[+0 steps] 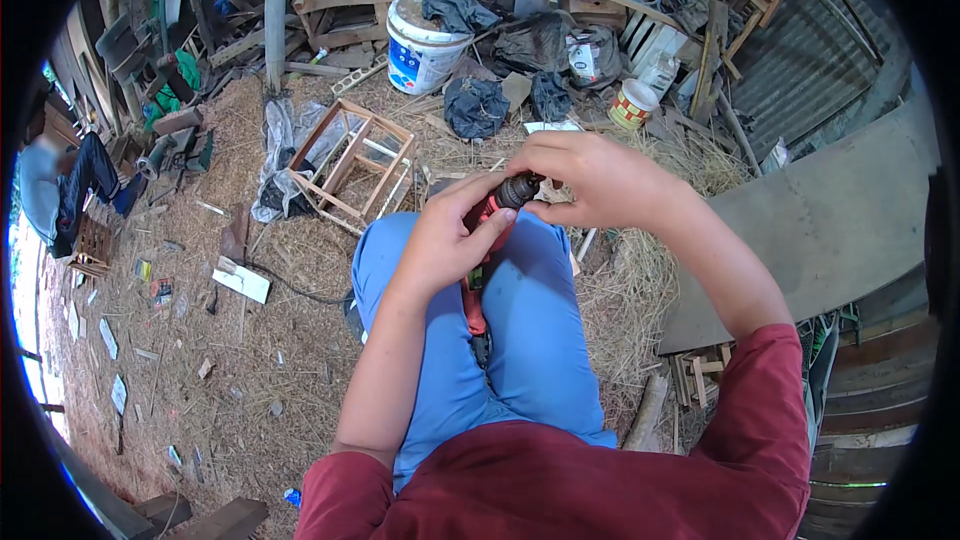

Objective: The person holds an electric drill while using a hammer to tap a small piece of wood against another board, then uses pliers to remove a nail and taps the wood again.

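A red and black power drill (474, 317) lies lengthwise between my thighs in blue trousers, its black chuck pointing away from me. My left hand (460, 232) is wrapped round the drill just behind the chuck (514, 190), thumb along its side. My right hand (568, 180) is at the front of the chuck, index finger curled over it and thumb beneath, gripping at its tip. Any bit there is too small and hidden to make out.
A wooden frame (350, 162), white bucket (415, 58), dark plastic bags (473, 108) and a small pail (631, 105) lie ahead among straw and scraps. A grey board (820, 230) is at right. Another person (42, 195) sits far left beside a wooden crate (92, 245).
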Available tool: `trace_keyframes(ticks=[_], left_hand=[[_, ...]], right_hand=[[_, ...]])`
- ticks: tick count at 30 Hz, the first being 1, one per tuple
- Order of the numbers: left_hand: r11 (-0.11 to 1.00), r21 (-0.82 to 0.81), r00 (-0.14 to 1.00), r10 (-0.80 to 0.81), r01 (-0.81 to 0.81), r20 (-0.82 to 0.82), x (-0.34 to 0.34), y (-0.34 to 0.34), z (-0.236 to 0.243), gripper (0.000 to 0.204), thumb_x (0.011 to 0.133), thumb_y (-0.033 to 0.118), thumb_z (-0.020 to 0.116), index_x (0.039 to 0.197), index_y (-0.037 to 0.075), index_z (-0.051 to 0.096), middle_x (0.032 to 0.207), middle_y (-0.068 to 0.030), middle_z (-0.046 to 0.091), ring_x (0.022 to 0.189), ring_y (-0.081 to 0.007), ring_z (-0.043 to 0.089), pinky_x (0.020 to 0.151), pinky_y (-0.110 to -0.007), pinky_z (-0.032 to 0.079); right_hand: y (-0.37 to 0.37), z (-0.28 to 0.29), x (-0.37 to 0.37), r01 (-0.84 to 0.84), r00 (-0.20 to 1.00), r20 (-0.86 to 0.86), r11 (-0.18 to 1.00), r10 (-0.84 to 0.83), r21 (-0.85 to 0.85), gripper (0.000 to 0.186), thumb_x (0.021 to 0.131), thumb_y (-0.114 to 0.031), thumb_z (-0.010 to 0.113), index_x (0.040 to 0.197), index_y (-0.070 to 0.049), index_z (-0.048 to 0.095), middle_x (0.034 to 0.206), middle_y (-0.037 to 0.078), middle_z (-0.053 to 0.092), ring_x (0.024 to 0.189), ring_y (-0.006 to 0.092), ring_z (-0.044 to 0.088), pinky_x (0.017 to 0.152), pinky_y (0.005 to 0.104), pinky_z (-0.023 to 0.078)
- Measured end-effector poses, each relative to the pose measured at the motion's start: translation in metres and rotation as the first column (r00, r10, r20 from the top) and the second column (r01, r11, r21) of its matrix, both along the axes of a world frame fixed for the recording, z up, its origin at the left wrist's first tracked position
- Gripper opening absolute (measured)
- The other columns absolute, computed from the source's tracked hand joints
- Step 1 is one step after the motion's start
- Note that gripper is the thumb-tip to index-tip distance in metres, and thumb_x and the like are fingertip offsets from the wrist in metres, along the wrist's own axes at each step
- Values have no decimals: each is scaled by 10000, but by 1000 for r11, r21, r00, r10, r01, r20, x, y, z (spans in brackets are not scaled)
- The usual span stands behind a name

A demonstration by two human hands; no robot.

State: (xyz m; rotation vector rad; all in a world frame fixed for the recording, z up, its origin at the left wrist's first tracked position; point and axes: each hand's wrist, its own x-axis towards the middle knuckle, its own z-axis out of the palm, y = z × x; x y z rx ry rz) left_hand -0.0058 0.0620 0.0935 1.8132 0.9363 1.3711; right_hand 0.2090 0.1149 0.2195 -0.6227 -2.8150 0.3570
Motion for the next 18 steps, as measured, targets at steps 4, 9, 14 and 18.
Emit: trace_keyframes(ticks=[4, 9, 14, 18], left_hand=[[998, -67, 1000, 4, -4, 5, 5, -5, 10, 422, 925, 117, 729, 1325, -6, 669, 1175, -187, 730, 1058, -337, 715, 942, -384, 551], [991, 35, 987, 130, -128, -91, 11, -7, 9, 438, 915, 77, 751, 1339, 0, 680, 1225, -189, 743, 1115, -303, 735, 998, -392, 549], [986, 33, 975, 164, -161, -148, 17, -8, 8, 428, 914, 78, 750, 1327, -4, 673, 1251, -210, 730, 1129, -356, 730, 981, -393, 553], [983, 24, 969, 185, -183, -162, 20, -9, 6, 436, 920, 76, 744, 1343, 4, 665, 1244, -212, 729, 1120, -365, 728, 972, -390, 555]], right_hand=[[3, -3, 3, -14, 999, 31, 999, 12, 51, 383, 851, -193, 798, 1176, -38, 668, 1048, 150, 695, 978, 374, 697, 856, 449, 570], [5, -9, 5, -6, 1000, -22, 997, 8, 72, 352, 834, -216, 800, 1107, -21, 693, 938, 131, 695, 851, 342, 702, 785, 418, 576], [5, -19, 11, 92, 995, -45, 995, -94, -39, 347, 840, -231, 804, 1082, -8, 695, 908, 130, 685, 828, 316, 699, 763, 412, 570], [11, -18, 14, 38, 998, 45, 998, -40, 58, 376, 884, -303, 767, 1084, -7, 650, 979, 158, 687, 905, 373, 705, 786, 446, 588]])
